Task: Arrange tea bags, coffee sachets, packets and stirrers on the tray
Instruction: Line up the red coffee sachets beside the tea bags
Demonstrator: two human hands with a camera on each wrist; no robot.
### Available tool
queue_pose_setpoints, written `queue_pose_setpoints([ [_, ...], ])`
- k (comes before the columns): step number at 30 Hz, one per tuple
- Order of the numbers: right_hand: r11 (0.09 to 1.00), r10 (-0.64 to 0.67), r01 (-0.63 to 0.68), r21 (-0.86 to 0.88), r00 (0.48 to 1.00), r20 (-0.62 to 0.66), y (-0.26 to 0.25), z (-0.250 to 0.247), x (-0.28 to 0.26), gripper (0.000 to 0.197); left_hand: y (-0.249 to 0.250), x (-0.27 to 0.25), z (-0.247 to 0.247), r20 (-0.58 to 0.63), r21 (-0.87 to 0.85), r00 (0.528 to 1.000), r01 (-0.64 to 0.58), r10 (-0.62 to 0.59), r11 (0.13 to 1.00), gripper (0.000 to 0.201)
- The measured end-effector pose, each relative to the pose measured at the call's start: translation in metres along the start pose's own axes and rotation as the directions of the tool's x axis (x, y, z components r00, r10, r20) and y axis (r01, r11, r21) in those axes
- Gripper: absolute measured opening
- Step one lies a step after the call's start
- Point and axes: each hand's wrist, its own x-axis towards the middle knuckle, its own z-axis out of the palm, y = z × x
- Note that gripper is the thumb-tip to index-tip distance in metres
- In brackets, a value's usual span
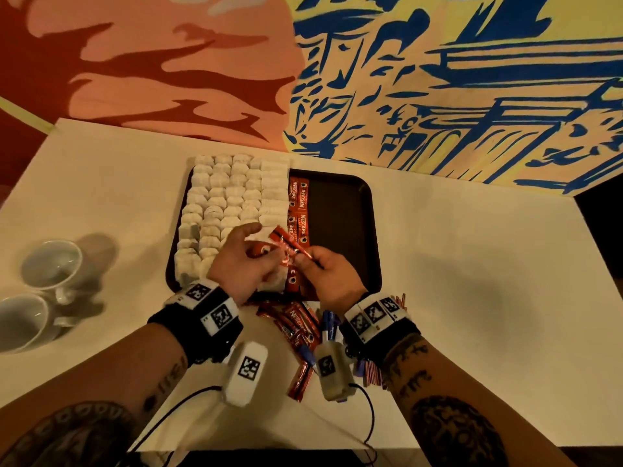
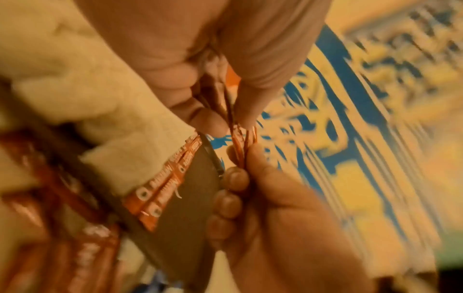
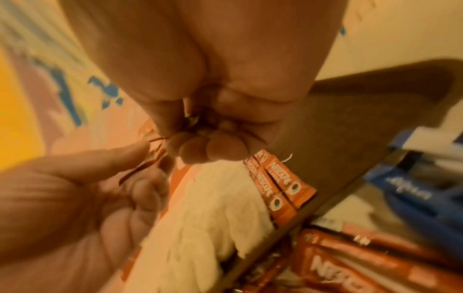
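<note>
- Left hand (image 1: 237,256) and right hand (image 1: 323,274) hover over the near edge of the dark tray (image 1: 350,210), each grip pinching one small bundle of red coffee sachets (image 1: 286,246) between them
- White tea bags (image 1: 229,200) fill the tray's left half in rows
- Four red sachets (image 1: 298,210) lie flat just right of the tea bags
- Loose red sachets (image 1: 296,323), blue packets (image 1: 328,326) and thin red stirrers (image 1: 374,374) lie on the white counter (image 1: 472,264) near the wrists
- Two white cups (image 1: 43,291) stand far left
</note>
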Motion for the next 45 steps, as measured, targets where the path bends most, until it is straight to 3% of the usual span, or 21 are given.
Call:
queue_pose_setpoints([
  [2, 0.983, 0.05, -0.043, 0.176, 0.998, -0.037, -0.003, 0.0, 0.005, 0.02, 0.004, 0.002, 0.007, 0.04, -0.328, 0.988, 0.151, -0.146, 0.933, 0.045],
  [4, 0.957, 0.078, -0.077, 0.278, 0.997, 0.007, -0.006, -0.002, 0.007, 0.026, 0.007, 0.002, 0.015, 0.107, -0.336, 0.979, 0.199, -0.172, 0.921, 0.023],
  [5, 0.955, 0.082, -0.089, 0.282, 0.996, 0.039, -0.008, -0.003, 0.009, 0.029, 0.009, 0.003, 0.019, 0.11, -0.309, 0.979, 0.199, -0.173, 0.93, 0.023],
  [9, 0.993, 0.064, -0.072, 0.09, 0.994, 0.084, -0.008, -0.009, 0.016, 0.029, 0.01, 0.01, 0.023, 0.105, -0.303, 0.987, 0.149, -0.122, 0.941, 0.03],
  [12, 0.994, 0.053, -0.048, -0.099, 0.997, 0.047, -0.008, -0.02, 0.025, 0.029, 0.013, 0.018, 0.023, -0.024, -0.312, 0.988, 0.137, -0.152, 0.94, 0.026],
  [14, 0.991, 0.044, -0.046, -0.125, 0.999, -0.02, -0.01, -0.027, 0.029, 0.027, 0.013, 0.022, 0.024, -0.075, -0.377, 0.979, 0.148, -0.189, 0.914, 0.025],
  [18, 0.986, 0.025, -0.023, -0.163, 1.0, 0.011, -0.012, -0.025, 0.035, 0.023, 0.013, 0.025, 0.027, -0.014, -0.398, 0.963, 0.241, -0.269, 0.885, 0.02],
  [20, 0.975, -0.049, 0.05, -0.215, 0.999, 0.011, -0.012, -0.021, 0.035, 0.022, 0.01, 0.028, 0.027, 0.009, -0.38, 0.957, 0.27, -0.288, 0.885, 0.022],
  [24, 0.792, -0.321, 0.314, -0.523, 0.944, 0.08, -0.009, -0.019, 0.038, 0.04, 0.007, 0.036, 0.026, -0.031, -0.32, 0.96, 0.255, -0.279, 0.912, 0.035],
  [26, 0.753, -0.354, 0.352, -0.557, 0.929, 0.109, -0.007, -0.02, 0.041, 0.048, 0.01, 0.042, 0.024, -0.071, -0.277, 0.958, 0.249, -0.278, 0.928, 0.033],
  [29, 0.853, -0.25, 0.29, -0.435, 0.957, 0.148, 0.0, -0.025, 0.045, 0.061, 0.016, 0.045, 0.022, -0.066, -0.29, 0.97, 0.204, -0.232, 0.935, 0.023],
  [32, 0.953, -0.222, 0.232, -0.196, 0.973, 0.069, 0.007, -0.028, 0.051, 0.045, 0.015, 0.047, 0.022, -0.073, -0.202, 0.989, 0.111, -0.128, 0.973, 0.017],
  [36, 0.965, -0.178, 0.179, -0.19, 0.984, 0.023, 0.01, -0.028, 0.061, 0.019, 0.008, 0.057, 0.022, -0.137, -0.022, 0.989, 0.05, -0.053, 0.998, 0.008],
  [41, 0.991, -0.13, 0.128, 0.039, 0.989, 0.067, 0.007, -0.028, 0.068, 0.011, 0.013, 0.064, 0.026, -0.091, 0.045, 0.995, 0.05, -0.046, 0.998, 0.008],
  [45, 0.992, -0.112, 0.106, 0.066, 0.99, 0.09, 0.001, -0.03, 0.079, 0.007, 0.016, 0.074, 0.025, -0.073, 0.137, 0.997, 0.047, -0.038, 0.989, 0.01],
])
